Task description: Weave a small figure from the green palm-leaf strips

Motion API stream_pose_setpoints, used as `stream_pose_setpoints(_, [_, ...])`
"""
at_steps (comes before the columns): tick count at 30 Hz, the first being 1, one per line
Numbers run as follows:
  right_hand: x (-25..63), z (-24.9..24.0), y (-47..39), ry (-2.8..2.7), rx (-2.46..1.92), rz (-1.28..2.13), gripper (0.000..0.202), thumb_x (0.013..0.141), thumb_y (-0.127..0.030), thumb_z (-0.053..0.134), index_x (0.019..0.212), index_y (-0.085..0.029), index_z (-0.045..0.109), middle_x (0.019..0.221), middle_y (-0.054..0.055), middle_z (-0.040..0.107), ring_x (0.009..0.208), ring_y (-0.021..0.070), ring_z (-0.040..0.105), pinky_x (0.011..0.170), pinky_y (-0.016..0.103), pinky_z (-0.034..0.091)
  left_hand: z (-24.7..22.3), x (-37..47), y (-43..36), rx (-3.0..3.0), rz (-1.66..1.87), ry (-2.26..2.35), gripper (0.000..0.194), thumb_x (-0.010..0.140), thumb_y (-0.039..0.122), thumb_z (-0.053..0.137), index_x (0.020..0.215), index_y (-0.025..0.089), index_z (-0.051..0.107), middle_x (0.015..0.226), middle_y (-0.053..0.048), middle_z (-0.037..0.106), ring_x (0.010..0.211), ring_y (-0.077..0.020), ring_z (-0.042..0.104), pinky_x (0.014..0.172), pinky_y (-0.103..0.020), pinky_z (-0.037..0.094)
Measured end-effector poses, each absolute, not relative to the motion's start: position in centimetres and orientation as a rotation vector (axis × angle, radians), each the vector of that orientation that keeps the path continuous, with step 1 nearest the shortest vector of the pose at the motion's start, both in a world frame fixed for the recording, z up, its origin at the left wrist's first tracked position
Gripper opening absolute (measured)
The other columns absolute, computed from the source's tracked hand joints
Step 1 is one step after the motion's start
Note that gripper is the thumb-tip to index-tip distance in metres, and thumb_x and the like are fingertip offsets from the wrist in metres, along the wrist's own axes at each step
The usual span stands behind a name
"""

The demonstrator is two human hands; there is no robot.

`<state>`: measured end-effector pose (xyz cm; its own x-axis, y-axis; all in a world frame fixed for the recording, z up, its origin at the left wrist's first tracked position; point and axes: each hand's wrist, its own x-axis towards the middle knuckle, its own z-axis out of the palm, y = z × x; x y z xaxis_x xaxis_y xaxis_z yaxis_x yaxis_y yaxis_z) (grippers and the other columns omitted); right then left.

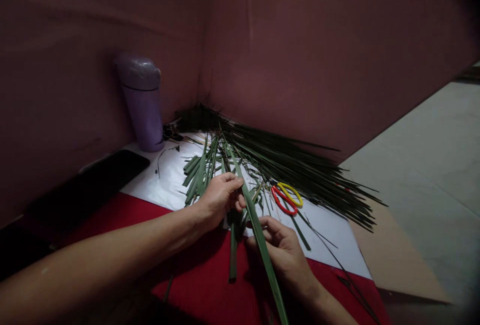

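A long green leaf strip (258, 230) runs from the leaf pile down to the bottom edge of the view. My left hand (221, 197) pinches it near its upper part, thumb and fingers pressed together. Lower and to the right, my right hand (279, 245) has curled fingers beside and partly behind the strip; its fingertips are partly hidden. Below my left hand a shorter leaf piece (233, 260) hangs over the red cloth. Cut leaf pieces (197, 172) lie fanned out beyond my left hand. Scissors with red and yellow handles (287, 197) rest just beyond my right hand.
A large bundle of long dark leaves (300, 165) stretches along the wall to the right. At the left stand a purple tumbler (144, 110) and a dark flat object (120, 170). White sheet (333, 240) and red cloth (210, 270) cover the surface.
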<state>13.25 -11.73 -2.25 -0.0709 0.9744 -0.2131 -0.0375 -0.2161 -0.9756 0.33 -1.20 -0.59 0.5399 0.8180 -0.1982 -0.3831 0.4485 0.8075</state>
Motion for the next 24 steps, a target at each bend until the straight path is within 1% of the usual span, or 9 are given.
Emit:
stream_pose_setpoints(4, [13.17, -2.66, -11.61, -1.067, -1.285, 1.402, 0.034, 0.069, -0.025, 0.067, 0.096, -0.02, 0.046, 0.048, -0.011, 0.04, 0.038, 0.0038, 0.033, 0.037, 0.015, 0.03, -0.61, 0.42, -1.34, 0.792, 0.797, 0.641, 0.015, 0.079, 0.018, 0.046, 0.065, 0.017, 0.04, 0.04, 0.001, 0.051, 0.032, -0.0083, 0.046, 0.037, -0.017, 0.033])
stream_pose_setpoints(6, [13.17, -2.75, -11.52, -1.066, -1.294, 1.394, 0.037, 0.068, -0.025, 0.067, 0.098, -0.02, 0.045, 0.048, -0.011, 0.041, 0.038, 0.0037, 0.033, 0.038, 0.015, 0.03, -0.66, 0.46, -1.41, 0.801, 0.79, 0.649, 0.015, 0.079, 0.018, 0.046, 0.065, 0.017, 0.04, 0.039, 0.001, 0.051, 0.032, -0.0083, 0.046, 0.037, -0.017, 0.033])
stream_pose_setpoints(11, [13.17, -2.48, -11.44, -1.081, -1.304, 1.425, 0.033, 0.067, -0.028, 0.068, 0.092, -0.018, 0.049, 0.051, -0.009, 0.044, 0.038, 0.0034, 0.034, 0.037, 0.015, 0.03, -0.85, 0.48, -1.44, 0.807, 0.77, 0.639, 0.013, 0.079, 0.019, 0.046, 0.067, 0.017, 0.041, 0.039, 0.0, 0.051, 0.032, -0.009, 0.046, 0.037, -0.017, 0.033])
stream_pose_setpoints(17, [13.14, -1.98, -11.58, -1.079, -1.277, 1.446, 0.026, 0.071, -0.03, 0.065, 0.089, -0.017, 0.052, 0.051, -0.008, 0.047, 0.037, 0.0027, 0.036, 0.037, 0.014, 0.032, -0.81, 0.43, -1.36, 0.806, 0.775, 0.645, 0.014, 0.079, 0.019, 0.047, 0.067, 0.017, 0.04, 0.039, 0.001, 0.051, 0.032, -0.0086, 0.046, 0.037, -0.017, 0.034])
stream_pose_setpoints(20, [13.14, -1.9, -11.56, -1.067, -1.262, 1.455, 0.025, 0.071, -0.031, 0.065, 0.088, -0.017, 0.051, 0.049, -0.008, 0.046, 0.037, 0.0027, 0.036, 0.037, 0.014, 0.032, -0.7, 0.41, -1.4, 0.797, 0.771, 0.656, 0.014, 0.08, 0.019, 0.045, 0.066, 0.017, 0.04, 0.04, 0.001, 0.051, 0.032, -0.0082, 0.046, 0.037, -0.017, 0.034])
stream_pose_setpoints(24, [13.17, -1.83, -11.39, -1.049, -1.263, 1.45, 0.024, 0.071, -0.031, 0.065, 0.085, -0.017, 0.052, 0.048, -0.009, 0.044, 0.037, 0.0025, 0.033, 0.037, 0.014, 0.029, -0.6, 0.42, -1.4, 0.778, 0.77, 0.662, 0.015, 0.079, 0.019, 0.047, 0.066, 0.016, 0.041, 0.041, 0.001, 0.05, 0.033, -0.0078, 0.046, 0.037, -0.017, 0.034])
